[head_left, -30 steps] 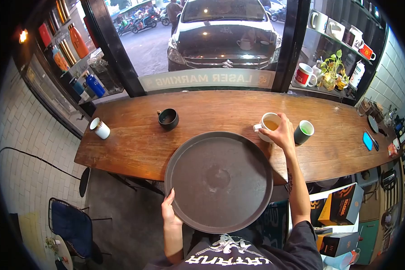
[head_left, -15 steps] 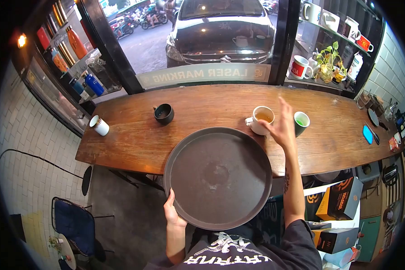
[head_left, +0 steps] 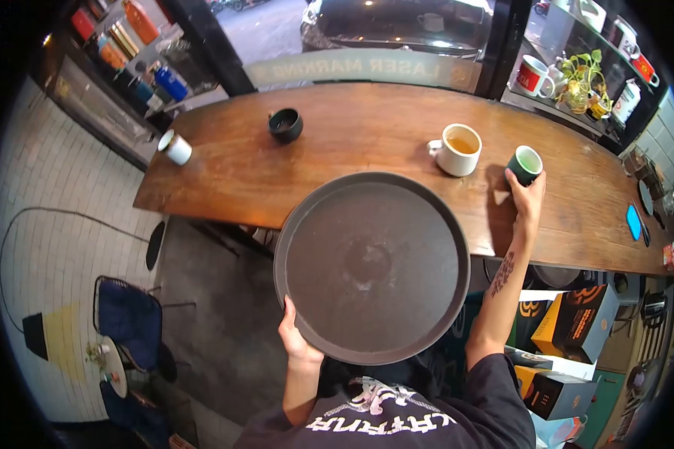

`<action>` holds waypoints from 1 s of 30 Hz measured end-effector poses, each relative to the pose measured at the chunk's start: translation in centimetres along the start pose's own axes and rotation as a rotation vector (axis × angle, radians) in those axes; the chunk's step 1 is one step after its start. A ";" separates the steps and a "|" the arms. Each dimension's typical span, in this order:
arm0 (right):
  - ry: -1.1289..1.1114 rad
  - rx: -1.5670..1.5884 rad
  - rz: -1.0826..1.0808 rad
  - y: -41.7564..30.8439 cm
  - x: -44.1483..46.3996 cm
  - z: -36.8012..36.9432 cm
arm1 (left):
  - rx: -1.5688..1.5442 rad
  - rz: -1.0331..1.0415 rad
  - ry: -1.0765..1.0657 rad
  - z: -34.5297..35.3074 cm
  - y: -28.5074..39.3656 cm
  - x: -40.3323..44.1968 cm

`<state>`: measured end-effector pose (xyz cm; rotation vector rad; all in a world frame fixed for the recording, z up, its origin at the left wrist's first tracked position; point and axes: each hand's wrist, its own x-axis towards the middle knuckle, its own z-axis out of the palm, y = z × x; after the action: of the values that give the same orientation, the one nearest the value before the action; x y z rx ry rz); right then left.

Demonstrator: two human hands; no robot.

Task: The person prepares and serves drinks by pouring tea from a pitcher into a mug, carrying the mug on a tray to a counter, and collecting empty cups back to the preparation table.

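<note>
A large round dark tray (head_left: 371, 269) is held by my left hand (head_left: 301, 340), its thumb over the lower left rim and its other fingers hidden underneath. My right hand (head_left: 528, 196) has its fingers wrapped round a dark green cup (head_left: 526, 166) with a pale green inside, on the right part of the wooden table (head_left: 367, 127). To its left stands a white mug (head_left: 458, 152) with amber liquid. A black cup (head_left: 285, 126) stands at the left back, and a white cup with a brown rim (head_left: 177, 149) is near the table's left end.
A blue-screened phone (head_left: 634, 222) lies near the table's right end. Shelves with mugs and a plant (head_left: 579, 82) stand at the back right, bottles (head_left: 139, 22) at the back left. Boxes (head_left: 577, 323) are below the table at right; a dark blue chair (head_left: 129, 322) stands at left.
My right hand has let go of the white mug and moved right to take hold of the green cup. The view has tilted down; my left hand still holds the tray.
</note>
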<state>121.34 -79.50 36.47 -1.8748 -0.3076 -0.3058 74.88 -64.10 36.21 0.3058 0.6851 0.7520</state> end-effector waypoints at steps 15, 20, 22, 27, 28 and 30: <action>-0.141 0.036 -0.245 -5.2 -7.9 -2.9 | -0.100 0.044 0.008 -14.5 6.6 -8.3; -0.363 -0.024 -0.237 -14.7 -22.1 -0.1 | -0.188 0.031 -0.001 -24.0 10.8 -11.9; -0.484 0.019 -0.237 -17.1 -28.6 2.5 | -0.204 0.044 0.081 -28.0 11.8 -13.1; -0.873 0.163 -0.306 -22.1 -44.3 11.5 | -0.248 0.149 0.163 -34.8 14.7 -14.9; -0.966 0.206 -0.313 -22.8 -46.9 13.4 | -0.271 0.173 0.165 -36.0 14.9 -14.8; -1.150 0.289 -0.344 -23.6 -51.5 17.7 | -0.296 0.268 0.183 -37.6 16.0 -14.2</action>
<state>65.93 -58.49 33.28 -1.5188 -1.3685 0.6099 33.86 -62.39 22.52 0.0573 0.7010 1.1342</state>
